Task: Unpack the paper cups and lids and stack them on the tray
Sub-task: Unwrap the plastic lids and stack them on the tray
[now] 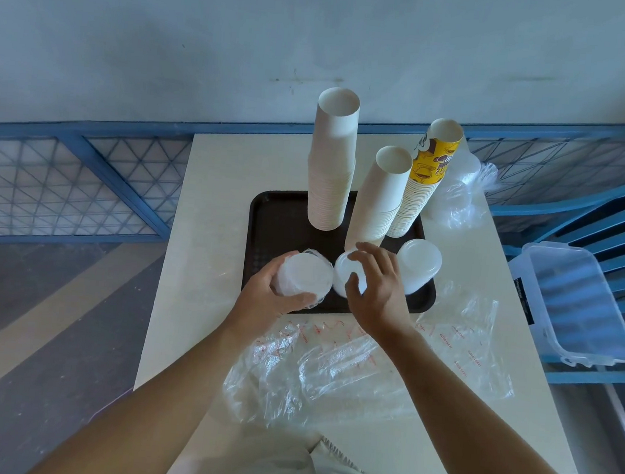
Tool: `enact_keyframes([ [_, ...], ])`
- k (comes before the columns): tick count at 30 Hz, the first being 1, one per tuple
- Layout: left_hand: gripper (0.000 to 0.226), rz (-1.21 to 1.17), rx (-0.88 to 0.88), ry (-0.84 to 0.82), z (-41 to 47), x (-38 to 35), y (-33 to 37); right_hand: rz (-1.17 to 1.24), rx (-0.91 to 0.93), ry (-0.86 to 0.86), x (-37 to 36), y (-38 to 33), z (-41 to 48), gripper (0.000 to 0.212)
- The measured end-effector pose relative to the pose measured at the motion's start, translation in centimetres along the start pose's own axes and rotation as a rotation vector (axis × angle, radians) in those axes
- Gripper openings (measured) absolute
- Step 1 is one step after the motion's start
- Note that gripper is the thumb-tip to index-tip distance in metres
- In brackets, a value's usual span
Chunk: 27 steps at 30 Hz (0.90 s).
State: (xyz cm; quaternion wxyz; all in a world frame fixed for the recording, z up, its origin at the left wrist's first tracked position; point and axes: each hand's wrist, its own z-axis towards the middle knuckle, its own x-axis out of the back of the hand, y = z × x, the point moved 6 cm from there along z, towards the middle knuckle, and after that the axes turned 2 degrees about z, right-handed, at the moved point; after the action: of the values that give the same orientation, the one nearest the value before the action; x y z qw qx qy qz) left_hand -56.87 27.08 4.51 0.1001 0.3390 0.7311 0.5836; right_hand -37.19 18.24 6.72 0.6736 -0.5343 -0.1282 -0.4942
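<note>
A dark tray (279, 211) lies on a cream table. On it stand two tall stacks of white paper cups (332, 163) (377, 200) and a stack of yellow printed cups (425, 182). My left hand (265, 289) grips a stack of white lids in clear wrap (306, 275) over the tray's front edge. My right hand (378, 287) curls its fingers and thumb round a second white lid stack (345, 273) standing on the tray. A third lid stack (419, 264) stands at the tray's front right corner.
Empty clear plastic wrappers (349, 363) lie spread on the table in front of the tray. More wrapped lids (460, 196) sit at the back right. A clear plastic box (575, 302) rests on a blue chair to the right. A blue railing runs behind the table.
</note>
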Motion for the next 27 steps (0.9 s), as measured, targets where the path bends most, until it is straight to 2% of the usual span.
enact_keyframes([
  [3,0.078,0.025,-0.005,0.02,0.3,0.4,0.0,0.117,0.044,0.037,1.9,-3.7,1.3,0.023],
  [5,0.077,-0.032,-0.006,-0.007,0.4,0.4,0.1,0.139,0.135,-0.099,1.4,-5.9,1.7,0.021],
  [7,0.077,-0.062,-0.015,-0.031,0.4,0.5,0.4,0.055,0.174,-0.266,0.0,-7.1,1.6,0.031],
  [11,0.085,0.009,-0.045,-0.03,0.0,1.1,1.1,-0.057,0.102,-0.429,-1.5,-7.3,1.9,0.057],
  [15,0.09,0.056,-0.056,-0.045,-0.4,1.8,1.5,-0.022,0.049,-0.559,-2.0,-7.3,2.4,0.065],
  [19,0.095,0.086,-0.042,-0.053,-0.8,2.2,1.3,0.045,0.0,-0.569,-1.9,-7.4,3.0,0.048],
  [24,0.102,0.173,-0.04,-0.066,-0.8,1.9,1.5,0.021,0.009,-0.623,-2.1,-7.4,3.1,0.059],
  [27,0.103,0.145,0.002,-0.079,-1.0,1.2,1.5,0.015,-0.012,-0.613,-1.7,-6.9,3.2,0.056],
])
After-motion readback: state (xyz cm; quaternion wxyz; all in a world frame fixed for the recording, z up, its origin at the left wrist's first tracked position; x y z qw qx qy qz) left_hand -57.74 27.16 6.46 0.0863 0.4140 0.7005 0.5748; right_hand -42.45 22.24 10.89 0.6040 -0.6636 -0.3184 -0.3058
